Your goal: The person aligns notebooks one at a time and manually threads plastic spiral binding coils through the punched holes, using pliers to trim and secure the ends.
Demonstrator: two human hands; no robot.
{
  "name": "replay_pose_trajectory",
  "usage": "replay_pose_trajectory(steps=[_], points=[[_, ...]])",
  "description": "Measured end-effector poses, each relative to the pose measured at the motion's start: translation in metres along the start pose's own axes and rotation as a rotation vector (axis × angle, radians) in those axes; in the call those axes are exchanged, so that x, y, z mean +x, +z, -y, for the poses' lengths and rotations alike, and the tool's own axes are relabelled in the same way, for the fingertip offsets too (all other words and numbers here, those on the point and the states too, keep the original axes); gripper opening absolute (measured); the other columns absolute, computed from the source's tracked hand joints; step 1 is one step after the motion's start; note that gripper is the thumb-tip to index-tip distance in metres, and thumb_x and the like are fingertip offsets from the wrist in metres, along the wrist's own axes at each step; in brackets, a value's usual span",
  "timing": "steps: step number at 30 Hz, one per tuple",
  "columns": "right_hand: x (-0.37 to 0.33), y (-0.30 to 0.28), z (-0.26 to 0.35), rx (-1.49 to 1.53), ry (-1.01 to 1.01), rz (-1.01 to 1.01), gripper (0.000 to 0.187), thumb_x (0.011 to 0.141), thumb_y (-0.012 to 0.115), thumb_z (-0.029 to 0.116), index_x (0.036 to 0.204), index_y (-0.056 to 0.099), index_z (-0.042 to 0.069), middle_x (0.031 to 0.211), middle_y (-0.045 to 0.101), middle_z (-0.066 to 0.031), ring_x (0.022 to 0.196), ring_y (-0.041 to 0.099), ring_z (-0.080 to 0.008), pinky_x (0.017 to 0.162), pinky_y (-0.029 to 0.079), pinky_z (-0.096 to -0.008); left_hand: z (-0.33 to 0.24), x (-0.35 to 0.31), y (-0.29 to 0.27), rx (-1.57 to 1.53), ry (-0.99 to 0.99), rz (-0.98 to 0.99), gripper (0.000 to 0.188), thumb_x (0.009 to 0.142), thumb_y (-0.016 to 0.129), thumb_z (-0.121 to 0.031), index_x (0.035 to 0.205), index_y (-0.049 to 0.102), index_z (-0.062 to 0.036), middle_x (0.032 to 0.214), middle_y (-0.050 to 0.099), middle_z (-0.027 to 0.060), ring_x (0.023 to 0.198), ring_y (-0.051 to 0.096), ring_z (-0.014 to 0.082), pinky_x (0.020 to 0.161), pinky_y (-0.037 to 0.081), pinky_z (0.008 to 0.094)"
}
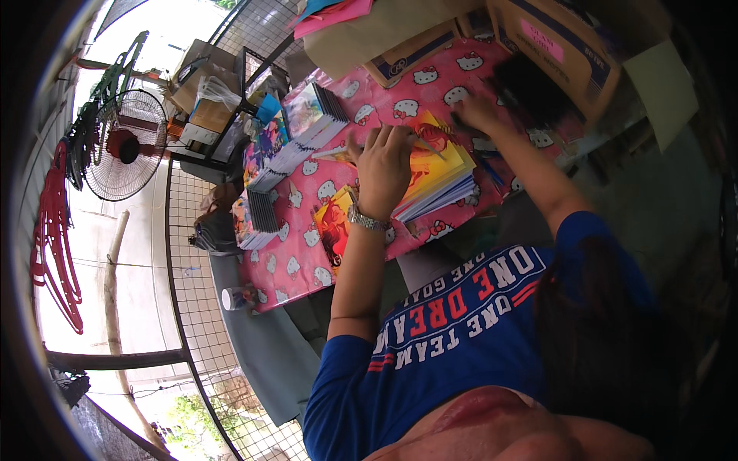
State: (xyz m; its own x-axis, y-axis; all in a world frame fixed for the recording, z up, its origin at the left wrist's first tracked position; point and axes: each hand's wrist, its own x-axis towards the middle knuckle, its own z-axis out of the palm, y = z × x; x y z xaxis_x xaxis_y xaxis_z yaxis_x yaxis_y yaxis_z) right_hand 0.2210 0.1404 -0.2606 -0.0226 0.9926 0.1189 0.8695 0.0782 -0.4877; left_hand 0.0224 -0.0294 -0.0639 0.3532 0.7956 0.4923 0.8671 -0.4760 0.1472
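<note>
My left hand (382,170), a metal watch on its wrist, is over the left side of a stack of yellow-covered printed sheets (453,170). Its fingers are curled closed, and a thin pale edge sticks out to their left; what they grip is hidden. Beyond the stack's far right corner is my right hand (478,115), its fingers smeared by motion, with something dark at the fingertips. To its right lies a pile of thin black strips (534,86). Another yellow-and-red printed cover (332,230) lies left of my left wrist.
Stacks of dark-edged booklets (296,154) stand at the left of the table with its pink cat-print cover (296,265). Cardboard boxes (550,46) line the far side. A cup (237,298) is by the near left edge, and a fan (127,146) stands further left.
</note>
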Motion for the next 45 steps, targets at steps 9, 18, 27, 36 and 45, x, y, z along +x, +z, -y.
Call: replay_pose_trajectory(steps=[9,18,27,36,45], points=[[-0.004,-0.045,0.013,0.435,-0.307,0.277,0.060,0.089,0.058,0.046,0.133,0.057,0.005,0.129,0.058,-0.0198,0.121,0.056,-0.0314,0.105,0.042,-0.0388,0.007,-0.029,0.014,-0.033,-0.112,-0.230,0.036,0.075,0.083,-0.031,0.096,0.063,-0.0108,0.103,0.060,0.0061,0.116,0.050,0.0330,0.106,0.022,0.0651],[-0.041,-0.183,0.084,1.139,-0.615,1.133,0.050,0.085,0.058,0.028,0.126,0.057,0.001,0.124,0.061,-0.0078,0.114,0.057,-0.0165,0.101,0.043,-0.0319,0.011,-0.019,0.018,0.008,-0.017,-0.194,0.037,0.071,0.085,-0.035,0.088,0.065,-0.0095,0.097,0.060,0.0041,0.104,0.053,0.0298,0.104,0.026,0.0575],[-0.042,-0.186,0.098,1.352,-0.683,1.214,0.039,0.085,0.061,0.029,0.118,0.057,0.008,0.103,0.057,-0.0014,0.091,0.054,-0.0112,0.080,0.043,-0.0294,0.022,-0.013,0.007,-0.111,-0.006,-0.077,0.036,0.072,0.084,-0.033,0.094,0.066,-0.0115,0.099,0.059,0.0055,0.110,0.051,0.0311,0.105,0.024,0.0625],[-0.026,-0.185,0.107,0.516,-0.764,0.978,0.046,0.082,0.071,0.026,0.122,0.060,0.009,0.114,0.062,-0.0063,0.101,0.058,-0.0160,0.090,0.045,-0.0324,0.021,-0.012,0.005,-0.182,-0.040,-0.126,0.041,0.066,0.088,-0.031,0.090,0.063,-0.0091,0.091,0.061,0.0021,0.099,0.054,0.0266,0.105,0.027,0.0496],[-0.028,-0.180,0.106,1.520,-0.750,1.347,0.053,0.077,0.071,0.028,0.121,0.058,0.001,0.114,0.061,-0.0082,0.105,0.057,-0.0170,0.094,0.045,-0.0326,0.013,-0.013,0.006,-0.191,-0.140,-0.143,0.050,0.063,0.090,-0.038,0.087,0.059,-0.0067,0.087,0.062,0.0031,0.094,0.057,0.0256,0.102,0.032,0.0488]])
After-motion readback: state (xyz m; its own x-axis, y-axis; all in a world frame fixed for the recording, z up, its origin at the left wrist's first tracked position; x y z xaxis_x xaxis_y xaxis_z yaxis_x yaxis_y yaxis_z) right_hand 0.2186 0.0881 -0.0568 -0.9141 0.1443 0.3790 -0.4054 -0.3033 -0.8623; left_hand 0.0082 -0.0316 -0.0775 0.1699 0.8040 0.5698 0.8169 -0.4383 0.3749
